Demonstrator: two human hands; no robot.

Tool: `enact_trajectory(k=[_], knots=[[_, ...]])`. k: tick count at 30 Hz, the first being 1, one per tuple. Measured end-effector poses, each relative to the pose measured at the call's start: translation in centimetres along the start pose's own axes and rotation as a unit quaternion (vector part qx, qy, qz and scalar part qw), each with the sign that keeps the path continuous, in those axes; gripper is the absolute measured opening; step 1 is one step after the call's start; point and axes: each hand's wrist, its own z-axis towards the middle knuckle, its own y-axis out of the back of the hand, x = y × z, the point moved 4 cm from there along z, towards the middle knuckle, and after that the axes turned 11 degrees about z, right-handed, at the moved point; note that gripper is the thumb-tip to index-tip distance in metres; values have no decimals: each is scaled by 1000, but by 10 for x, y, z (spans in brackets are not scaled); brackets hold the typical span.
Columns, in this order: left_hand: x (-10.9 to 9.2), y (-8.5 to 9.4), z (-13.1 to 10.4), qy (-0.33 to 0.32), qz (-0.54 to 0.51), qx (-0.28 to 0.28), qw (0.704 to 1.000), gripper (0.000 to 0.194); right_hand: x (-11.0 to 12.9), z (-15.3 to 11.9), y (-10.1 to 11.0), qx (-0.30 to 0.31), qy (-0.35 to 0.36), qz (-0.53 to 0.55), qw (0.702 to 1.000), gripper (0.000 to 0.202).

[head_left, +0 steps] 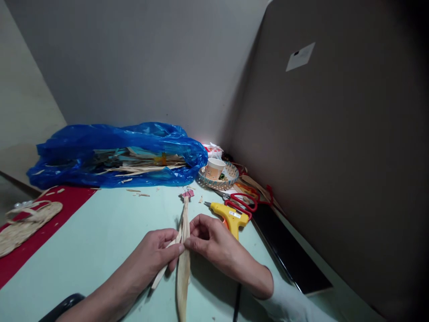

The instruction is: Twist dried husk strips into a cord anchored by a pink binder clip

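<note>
Pale, dry plant-fibre strips [182, 281] run down the middle of the table, their far ends held by a pink binder clip [188, 193]. My left hand [160, 251] pinches the strips from the left, with one narrower strip slanting down beneath its fingers. From the right, my right hand [214, 243] pinches the same strips between thumb and fingers. Both thumbs nearly meet over the bundle. Just beyond my right hand lies a yellow hot glue gun [232, 216], its nozzle pointing left.
Behind lies an open blue plastic bag [77, 154] full of dry strips. A woven basket [231, 172] holds a paper cup [215, 169]. Red-handled scissors [241, 202] and a black flat panel [291, 250] lie right. A woven sandal [30, 223] rests on red cloth [72, 201] at left.
</note>
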Motion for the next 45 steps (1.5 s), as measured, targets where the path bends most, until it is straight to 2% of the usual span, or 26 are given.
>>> enact_trajectory(k=[5, 10, 13, 18, 23, 33, 39, 45], knots=[[-2, -1, -1, -1, -15, 1, 1000, 23, 5, -2, -2, -13, 16, -52, 998, 7], [-1, -1, 0, -2, -23, 3, 1000, 21, 2, 0, -3, 6, 4, -44, 999, 6], [-1, 0, 0, -7, -24, -6, 1000, 20, 1, 0, -2, -2, -17, -36, 999, 7], [0, 0, 0, -14, -34, 13, 999, 23, 6, -2, 0, -9, -24, -2, 1000, 8], [0, 0, -1, 3, -31, 17, 999, 23, 2, -1, 0, -10, -42, 37, 998, 11], [-2, -1, 0, -3, -53, -3, 999, 25, -2, 1, -3, -9, -40, 15, 999, 10], [2, -1, 3, -2, -14, -11, 1000, 27, -5, 0, -3, -15, -16, -2, 1000, 8], [2, -1, 1, -15, -6, -13, 1000, 22, -3, -2, -7, -29, -21, -13, 999, 7]])
